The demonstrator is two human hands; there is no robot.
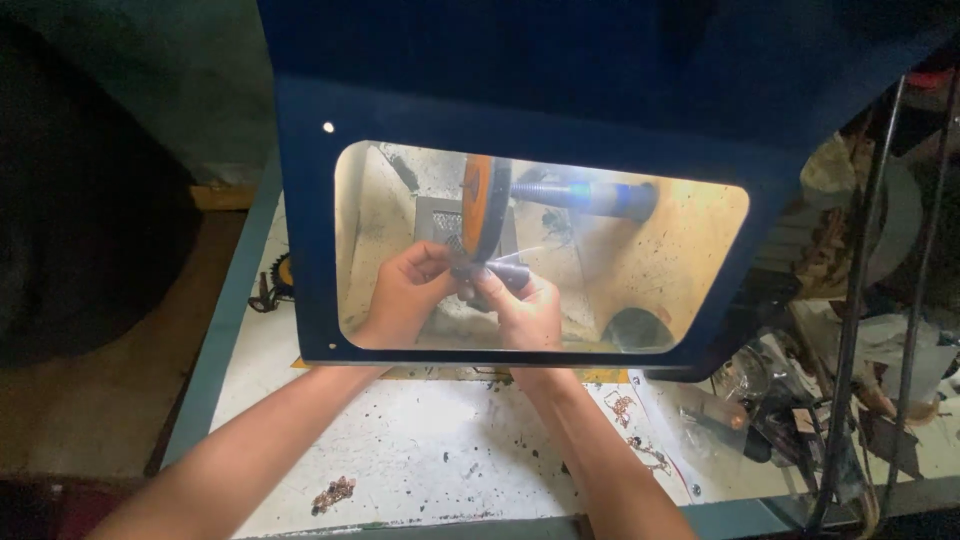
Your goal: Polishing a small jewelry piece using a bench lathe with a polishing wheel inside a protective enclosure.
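Behind a clear window in a dark blue hood (520, 90), an orange polishing wheel (484, 205) sits on a horizontal shaft (590, 195). My left hand (405, 290) and my right hand (525, 305) reach under the hood and meet just below the wheel. Together they pinch a small dark piece (478, 268) against the wheel's lower edge. My right hand also grips a small grey tube-like holder (512, 272). What the piece is cannot be made out.
A white, speckled worktop (420, 440) with a blue rim lies under my forearms. Small copper-coloured bits (333, 493) and chain pieces (630, 415) lie on it. Cluttered tools, bags and thin metal rods (850, 330) stand at the right. Dark floor is at the left.
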